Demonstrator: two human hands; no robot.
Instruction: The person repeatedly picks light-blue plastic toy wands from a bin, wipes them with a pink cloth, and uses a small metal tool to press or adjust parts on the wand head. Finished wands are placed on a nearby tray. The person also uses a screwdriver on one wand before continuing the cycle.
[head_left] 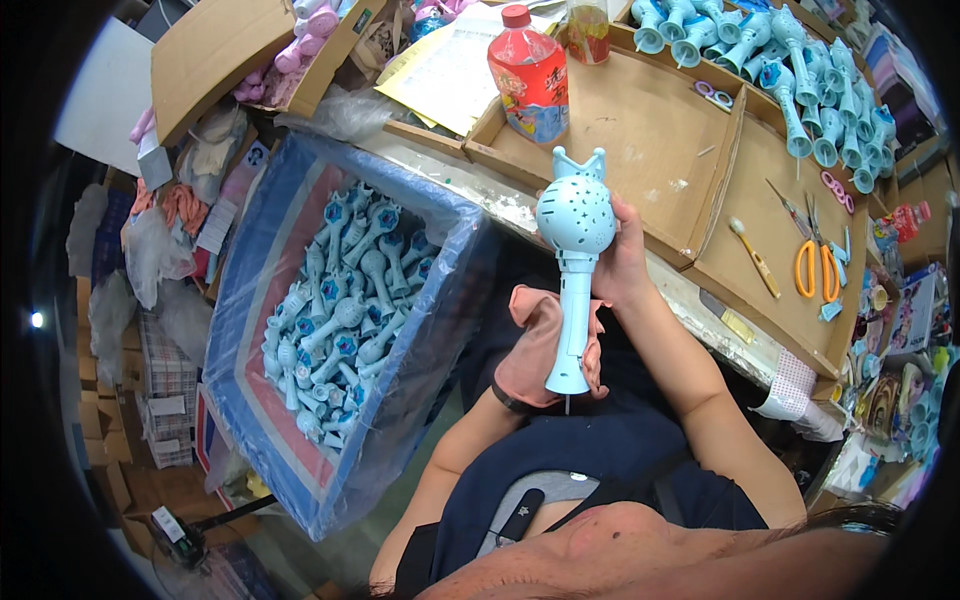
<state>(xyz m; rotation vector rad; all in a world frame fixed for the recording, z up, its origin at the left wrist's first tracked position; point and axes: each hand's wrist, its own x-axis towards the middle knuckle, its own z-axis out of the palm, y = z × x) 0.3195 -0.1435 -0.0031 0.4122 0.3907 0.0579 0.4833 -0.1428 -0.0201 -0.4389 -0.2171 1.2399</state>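
A light blue plastic toy wand point(574, 270) stands upright in front of my chest. Its round head has small cut-outs and a crown-like top, and a thin metal pin shows below its handle. My right hand point(625, 255) is bare and closed behind the wand, just under the head; its fingers are partly hidden. Lower down, my left hand point(528, 360) is closed round the handle. Pink material point(535, 315) covers that hand; whether it is a glove or a loose cloth I cannot tell.
At left, a blue plastic-lined bin point(250, 300) holds many similar wands. Cardboard trays point(640, 110) cover the bench, with a red-capped bottle point(530, 80), orange-handled scissors point(815, 262), a brush point(755, 258) and pink-handled scissors point(838, 190). More wands point(800, 70) are piled at the far right.
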